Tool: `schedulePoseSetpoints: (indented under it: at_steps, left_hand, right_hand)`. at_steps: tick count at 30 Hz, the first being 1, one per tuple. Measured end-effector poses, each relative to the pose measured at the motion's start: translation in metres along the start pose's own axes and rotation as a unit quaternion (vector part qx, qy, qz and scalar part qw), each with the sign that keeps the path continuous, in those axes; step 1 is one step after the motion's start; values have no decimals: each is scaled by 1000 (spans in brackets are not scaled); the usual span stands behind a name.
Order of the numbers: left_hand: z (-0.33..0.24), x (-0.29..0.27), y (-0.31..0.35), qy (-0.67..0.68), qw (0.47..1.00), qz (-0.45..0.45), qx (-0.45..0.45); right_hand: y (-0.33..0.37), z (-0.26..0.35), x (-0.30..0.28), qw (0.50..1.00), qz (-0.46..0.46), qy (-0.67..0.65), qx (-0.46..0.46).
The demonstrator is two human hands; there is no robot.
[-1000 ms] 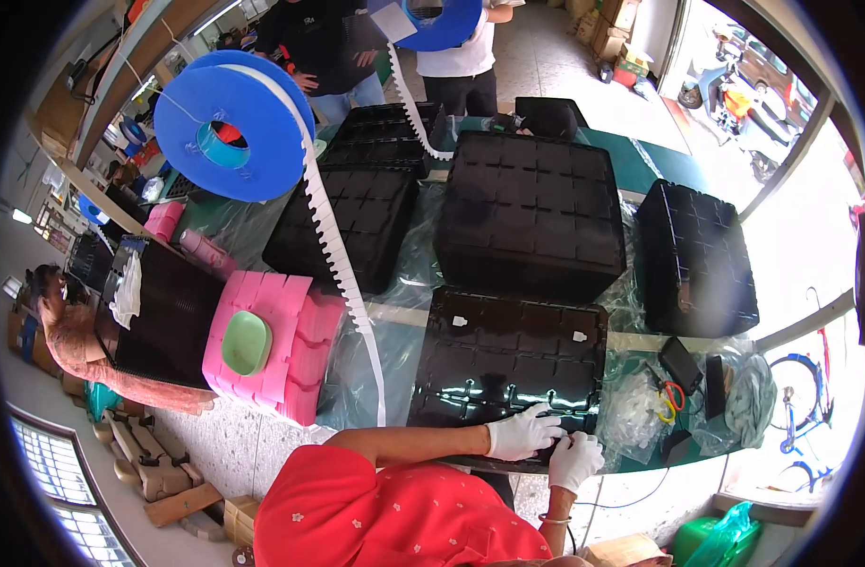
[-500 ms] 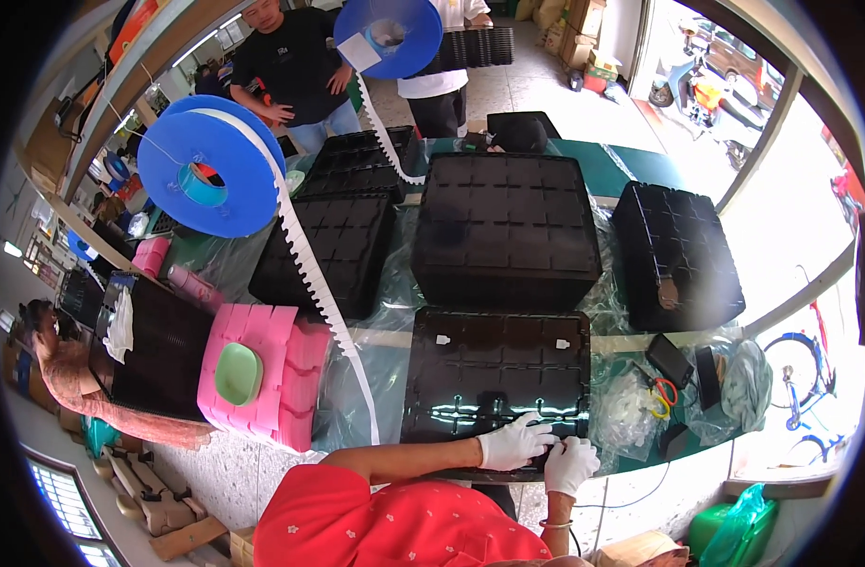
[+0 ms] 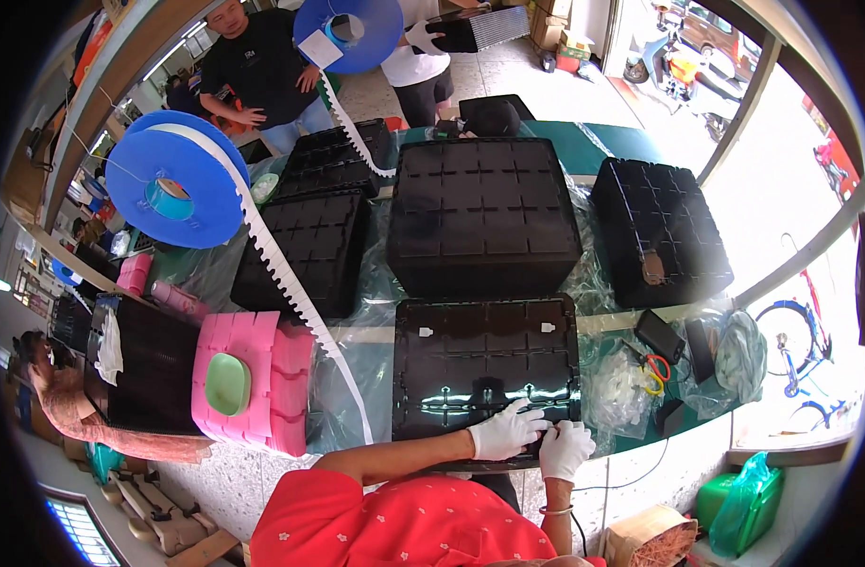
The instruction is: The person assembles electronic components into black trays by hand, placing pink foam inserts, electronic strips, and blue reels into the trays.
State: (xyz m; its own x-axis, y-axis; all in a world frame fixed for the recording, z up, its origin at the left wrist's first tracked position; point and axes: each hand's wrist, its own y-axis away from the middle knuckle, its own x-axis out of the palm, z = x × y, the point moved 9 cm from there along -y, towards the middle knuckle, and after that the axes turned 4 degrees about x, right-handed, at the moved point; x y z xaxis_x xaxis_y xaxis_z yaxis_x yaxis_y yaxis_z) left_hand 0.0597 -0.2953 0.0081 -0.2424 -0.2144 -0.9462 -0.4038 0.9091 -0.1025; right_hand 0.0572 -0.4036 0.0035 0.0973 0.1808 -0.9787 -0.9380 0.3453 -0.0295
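In front of me lies a glossy black molded plastic tray (image 3: 479, 364), with two small white tabs (image 3: 548, 328) stuck along its far part. My left hand (image 3: 510, 431), in a white glove, rests on the tray's near right part with its fingers stretched out. Close beside it, at the near right corner, my gloved right hand (image 3: 566, 448) has its fingers pinched together. What they pinch, if anything, is hidden. A white toothed strip (image 3: 300, 298) hangs from a blue reel (image 3: 172, 184) to the left of the tray.
Stacks of black trays (image 3: 484, 203) stand behind. Pink foam pieces (image 3: 253, 369) carry a green dish (image 3: 227, 385) at left. Scissors (image 3: 655, 373), a clear plastic bag (image 3: 616, 387) and a black box (image 3: 659, 335) lie at right. Two people stand across the table, one holding a black tray (image 3: 479, 30).
My view has shifted, so the scene sits a little higher and further left. Both hands stay at the tray's near right corner. Across the table, the person's held black tray has tilted.
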Motion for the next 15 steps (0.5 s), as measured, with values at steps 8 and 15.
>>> schedulePoseSetpoints:
  at_steps: [8,15]
  left_hand:
    - [-1,4,-1,4,1000,24,1]
    - [2,2,0,4,1000,14,-3]
  right_hand:
    - [1,-2,1,1000,9,4,2]
    - [-2,1,-5,1000,14,8,2]
